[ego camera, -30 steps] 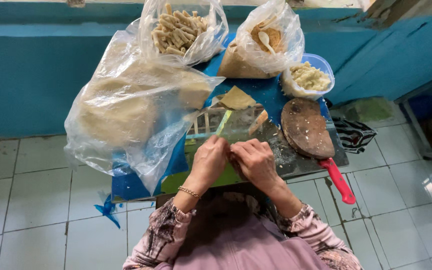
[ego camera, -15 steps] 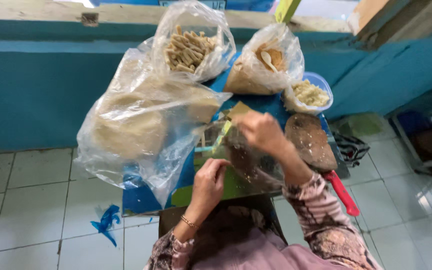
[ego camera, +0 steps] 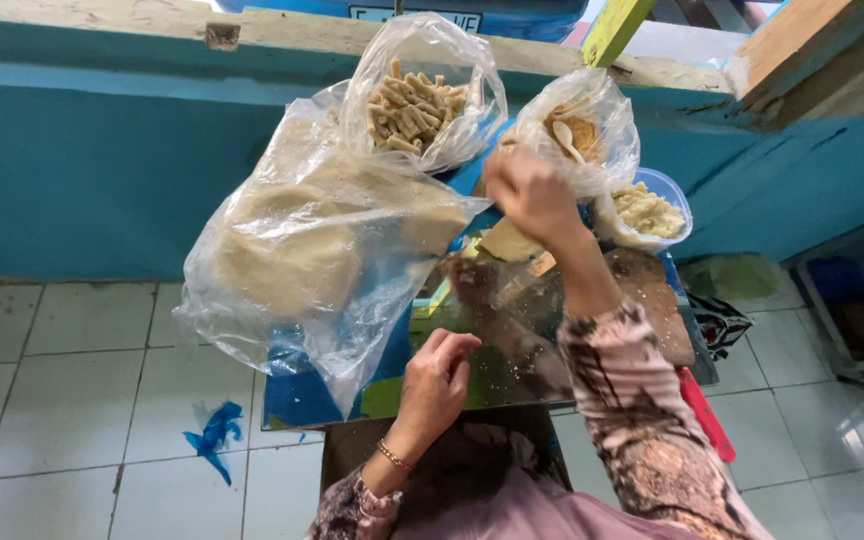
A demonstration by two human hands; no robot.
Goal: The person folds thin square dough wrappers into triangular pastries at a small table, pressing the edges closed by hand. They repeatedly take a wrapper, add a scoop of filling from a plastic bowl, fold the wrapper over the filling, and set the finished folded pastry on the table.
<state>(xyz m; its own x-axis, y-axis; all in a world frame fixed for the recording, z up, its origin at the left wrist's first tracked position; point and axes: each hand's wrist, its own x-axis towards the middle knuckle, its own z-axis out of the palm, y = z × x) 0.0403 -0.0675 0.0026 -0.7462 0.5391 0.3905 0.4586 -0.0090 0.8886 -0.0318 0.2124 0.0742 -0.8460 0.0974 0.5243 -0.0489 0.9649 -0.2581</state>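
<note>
My right hand (ego camera: pixel 524 190) is stretched forward over the small table, fingers closed, at the mouth of a clear bag of brown crumbs with a spoon (ego camera: pixel 577 130); whether it grips anything I cannot tell. My left hand (ego camera: pixel 439 375) rests with loosely curled fingers on the glass tabletop (ego camera: pixel 512 330) near its front edge, holding nothing. A pale triangular wrapper (ego camera: pixel 505 243) lies on the glass just under my right wrist.
A large clear bag of flat round sheets (ego camera: pixel 302 250) fills the table's left side. Behind it stands a bag of rolled sticks (ego camera: pixel 417 105). A bowl of pale filling (ego camera: pixel 647 210) sits at the right, a red handle (ego camera: pixel 707 415) lower right. Blue wall behind, tiled floor around.
My right hand left the spot beside my left hand and reached forward to the crumb bag. The left hand stayed near the table's front edge. The view tilted up.
</note>
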